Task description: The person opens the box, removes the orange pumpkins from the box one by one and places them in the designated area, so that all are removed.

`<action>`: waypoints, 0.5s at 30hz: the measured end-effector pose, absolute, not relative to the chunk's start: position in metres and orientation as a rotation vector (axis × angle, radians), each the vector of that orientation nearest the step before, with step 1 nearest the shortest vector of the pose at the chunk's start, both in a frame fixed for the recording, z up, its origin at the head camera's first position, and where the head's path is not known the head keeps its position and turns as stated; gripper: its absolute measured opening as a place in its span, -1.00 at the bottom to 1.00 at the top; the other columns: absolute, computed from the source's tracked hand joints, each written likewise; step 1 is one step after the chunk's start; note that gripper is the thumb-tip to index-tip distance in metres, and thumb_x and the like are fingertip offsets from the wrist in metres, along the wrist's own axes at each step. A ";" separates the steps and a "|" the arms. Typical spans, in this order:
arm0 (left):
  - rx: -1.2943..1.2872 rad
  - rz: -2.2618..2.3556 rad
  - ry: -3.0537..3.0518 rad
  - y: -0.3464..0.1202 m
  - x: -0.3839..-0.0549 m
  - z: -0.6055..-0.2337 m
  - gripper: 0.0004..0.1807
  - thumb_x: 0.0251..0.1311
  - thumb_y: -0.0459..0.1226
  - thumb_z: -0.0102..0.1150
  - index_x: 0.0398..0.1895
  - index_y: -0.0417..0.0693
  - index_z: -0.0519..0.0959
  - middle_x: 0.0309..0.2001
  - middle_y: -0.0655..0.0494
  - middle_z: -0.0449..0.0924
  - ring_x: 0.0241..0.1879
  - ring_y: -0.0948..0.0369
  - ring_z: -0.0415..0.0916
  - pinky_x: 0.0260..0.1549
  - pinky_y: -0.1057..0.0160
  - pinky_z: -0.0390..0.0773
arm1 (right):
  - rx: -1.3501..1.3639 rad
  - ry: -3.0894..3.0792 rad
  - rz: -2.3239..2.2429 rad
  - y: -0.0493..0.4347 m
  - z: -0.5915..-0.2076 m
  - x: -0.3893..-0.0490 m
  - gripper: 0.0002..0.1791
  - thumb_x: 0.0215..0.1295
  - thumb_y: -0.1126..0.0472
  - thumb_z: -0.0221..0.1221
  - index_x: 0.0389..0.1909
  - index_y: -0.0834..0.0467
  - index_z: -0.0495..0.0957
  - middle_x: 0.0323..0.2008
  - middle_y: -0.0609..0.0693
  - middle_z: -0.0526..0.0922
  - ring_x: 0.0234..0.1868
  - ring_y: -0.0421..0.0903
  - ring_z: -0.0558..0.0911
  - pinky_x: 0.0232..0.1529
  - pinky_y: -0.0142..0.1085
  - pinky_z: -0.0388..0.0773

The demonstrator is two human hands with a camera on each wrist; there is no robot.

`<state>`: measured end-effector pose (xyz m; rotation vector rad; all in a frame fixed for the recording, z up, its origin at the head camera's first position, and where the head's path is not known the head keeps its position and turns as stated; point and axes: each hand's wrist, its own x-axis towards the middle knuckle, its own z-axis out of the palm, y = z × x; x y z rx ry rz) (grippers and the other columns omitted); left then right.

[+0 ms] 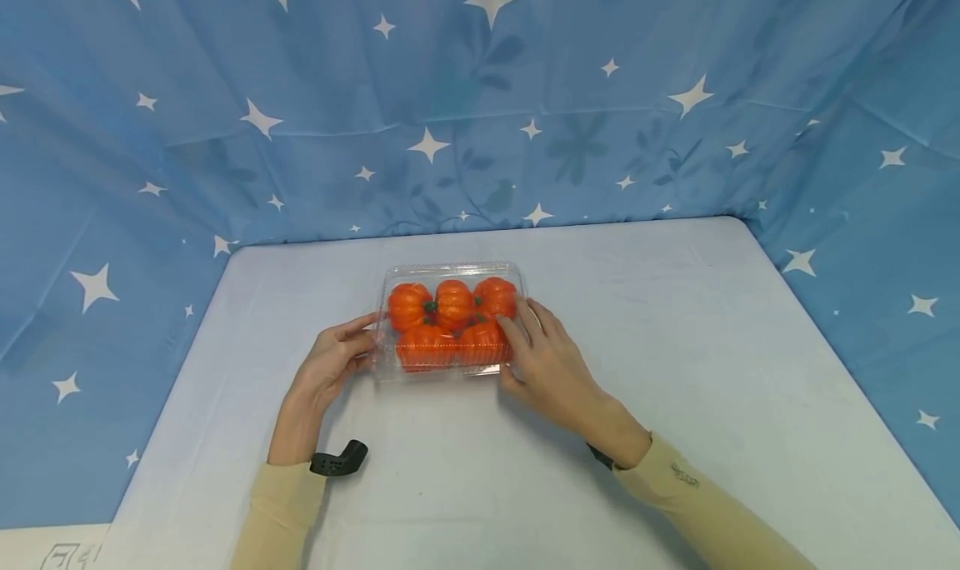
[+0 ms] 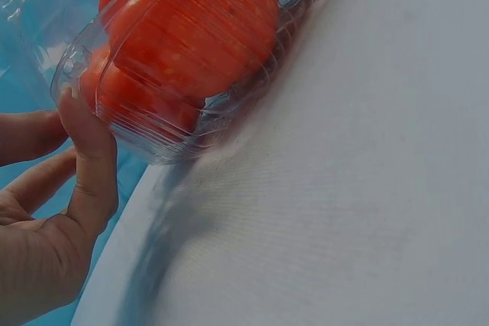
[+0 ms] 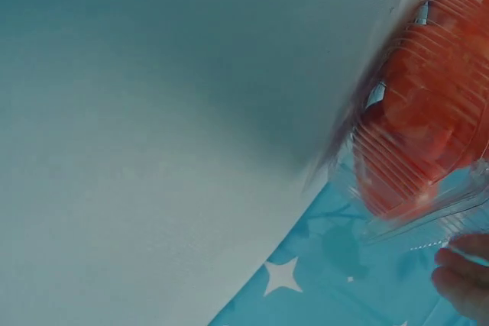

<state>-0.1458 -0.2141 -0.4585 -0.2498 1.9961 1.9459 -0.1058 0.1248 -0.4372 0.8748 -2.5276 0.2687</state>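
Note:
A clear plastic clamshell box [image 1: 450, 268] sits on the table, holding several ribbed orange pumpkins [image 1: 410, 307] with green stems. At its left side, my left hand [image 1: 330, 362] grips the edge between thumb and fingers. The left wrist view shows that hand [image 2: 57, 211] with its thumb against the box's corner rim. On the opposite side, my right hand [image 1: 551, 370] holds the box, fingers over the right edge and thumb by the front right corner. Only some fingertips of the right hand [image 3: 464, 272] show in the right wrist view, beside the box rim [image 3: 382, 227].
A white cloth covers the table [image 1: 675, 328]. Blue curtains [image 1: 337, 78] with white stars hang behind it and at both sides. A black wrist strap [image 1: 341, 459] is on the left wrist, over a tan sleeve.

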 end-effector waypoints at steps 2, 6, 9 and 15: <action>-0.247 1.950 1.994 -0.214 -0.146 -0.459 -0.39 0.43 -0.39 0.06 0.52 -0.27 0.28 -0.21 0.20 0.50 -0.33 0.34 0.47 -0.27 0.42 0.56 | 0.843 -2.547 0.269 0.127 -0.439 -0.106 -0.27 0.13 0.11 0.39 0.29 0.37 0.44 0.33 0.48 0.43 0.31 0.42 0.49 0.31 0.17 0.49; -0.245 1.956 1.988 -0.214 -0.146 -0.460 -0.40 0.43 -0.41 0.04 0.52 -0.29 0.28 -0.24 0.20 0.50 -0.35 0.35 0.47 -0.29 0.42 0.56 | 0.839 -2.575 0.249 0.131 -0.441 -0.106 -0.22 0.20 0.03 0.36 0.33 0.39 0.39 0.24 0.49 0.52 0.22 0.41 0.59 0.21 0.16 0.58; -0.240 1.956 1.980 -0.214 -0.146 -0.460 -0.41 0.44 -0.41 0.03 0.52 -0.29 0.28 -0.25 0.21 0.53 -0.37 0.35 0.47 -0.30 0.42 0.56 | 0.888 -2.570 0.214 0.134 -0.441 -0.108 -0.23 0.24 -0.01 0.34 0.32 0.40 0.41 0.12 0.45 0.63 0.09 0.33 0.69 0.08 0.10 0.67; -0.233 1.971 1.968 -0.213 -0.146 -0.460 -0.40 0.44 -0.40 0.04 0.52 -0.28 0.27 -0.24 0.22 0.55 -0.36 0.35 0.47 -0.29 0.42 0.55 | 1.037 -2.547 0.163 0.139 -0.436 -0.112 -0.27 0.21 0.09 0.39 0.26 0.47 0.43 0.00 0.48 0.68 -0.20 0.22 0.78 -0.19 -0.07 0.76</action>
